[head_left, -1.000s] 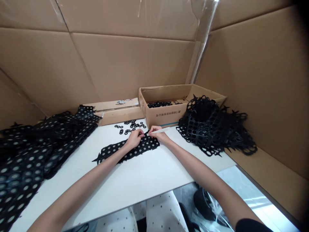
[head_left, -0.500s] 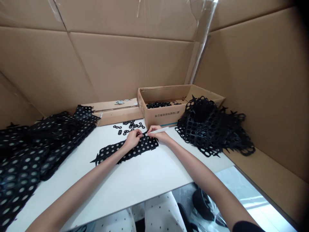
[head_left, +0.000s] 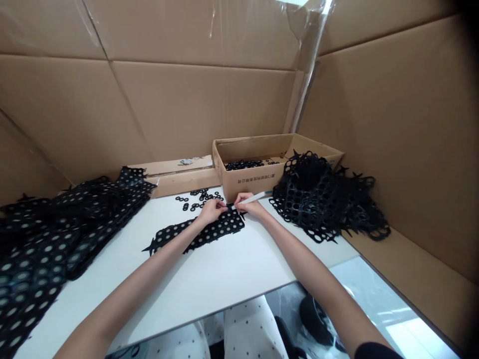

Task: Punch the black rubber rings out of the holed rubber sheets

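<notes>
picking at a black perforated strip (head_left: 219, 228)
my left hand (head_left: 211, 211) pinches its edge; my right hand (head_left: 251, 207) grips a slim white tool (head_left: 255, 198).

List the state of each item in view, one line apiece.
Left hand: fingers on the sheet
Right hand: holding white slender tool
Black perforated sheet: lying flat
Cardboard box: open, black rings inside
Loose black rings: scattered
Holed black mesh: heaped
Perforated sheet stack: piled
</notes>
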`<state>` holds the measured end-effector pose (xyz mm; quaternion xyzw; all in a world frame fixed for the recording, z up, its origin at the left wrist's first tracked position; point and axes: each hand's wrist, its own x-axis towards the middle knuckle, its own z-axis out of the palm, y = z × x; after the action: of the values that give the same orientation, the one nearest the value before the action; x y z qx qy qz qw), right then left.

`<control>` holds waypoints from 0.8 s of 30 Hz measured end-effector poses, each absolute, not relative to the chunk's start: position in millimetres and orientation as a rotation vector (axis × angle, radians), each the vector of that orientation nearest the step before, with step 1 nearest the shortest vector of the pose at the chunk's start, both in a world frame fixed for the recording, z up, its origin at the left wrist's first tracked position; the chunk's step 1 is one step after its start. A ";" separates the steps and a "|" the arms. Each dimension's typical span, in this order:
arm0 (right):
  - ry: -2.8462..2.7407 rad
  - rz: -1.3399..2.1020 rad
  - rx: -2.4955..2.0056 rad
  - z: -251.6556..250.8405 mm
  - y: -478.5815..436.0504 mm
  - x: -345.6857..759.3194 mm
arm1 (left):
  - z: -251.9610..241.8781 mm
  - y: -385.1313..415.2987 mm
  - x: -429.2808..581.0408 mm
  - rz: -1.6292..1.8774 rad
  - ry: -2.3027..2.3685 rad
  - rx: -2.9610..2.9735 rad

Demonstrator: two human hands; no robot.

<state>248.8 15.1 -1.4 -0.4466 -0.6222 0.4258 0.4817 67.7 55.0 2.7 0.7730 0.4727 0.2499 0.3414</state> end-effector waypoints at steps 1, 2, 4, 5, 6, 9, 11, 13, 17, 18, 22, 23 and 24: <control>-1.528 1.035 -1.082 -1.3 15.3 249.3 | 2.2 56.6 69.4 0.656 1.242 1.992; -1.539 1.032 -1.076 -1.3 15.5 249.7 | 1.6 58.3 70.6 0.660 1.248 1.986; -1.559 1.026 -1.064 -1.7 16.2 250.5 | -0.1 61.1 71.6 0.664 1.249 1.989; -1.569 1.023 -1.059 -2.1 16.7 250.8 | -1.2 62.1 71.7 0.666 1.244 1.991; -1.581 1.018 -1.054 -2.5 17.1 251.0 | -2.4 62.8 71.6 0.671 1.236 1.994; -1.614 0.999 -1.045 -3.4 17.5 250.8 | -6.1 62.6 71.2 0.699 1.196 2.003; -1.625 0.997 -1.039 -3.3 16.6 249.5 | -7.7 60.7 70.8 0.727 1.176 2.004; -1.628 0.996 -1.039 -2.9 14.7 247.3 | -8.1 57.6 70.0 0.752 1.168 2.002; -1.630 0.978 -1.051 -3.1 11.7 242.6 | -5.9 49.9 67.3 0.804 1.170 2.011; -1.635 0.975 -1.052 -3.5 11.6 241.9 | -5.2 48.2 66.6 0.817 1.167 2.023; -1.677 0.956 -1.056 -4.2 12.1 241.2 | -3.5 44.8 65.0 0.830 1.158 2.043; -1.681 0.951 -1.053 -3.8 11.9 241.0 | -3.2 44.6 64.8 0.828 1.158 2.026; -1.679 0.952 -1.048 -3.2 11.5 240.5 | -2.7 44.4 64.6 0.827 1.156 2.004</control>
<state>240.5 11.5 -3.2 -0.4248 -0.6806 0.3859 0.4554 64.6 44.4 -2.7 0.7682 0.4434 0.3170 0.3358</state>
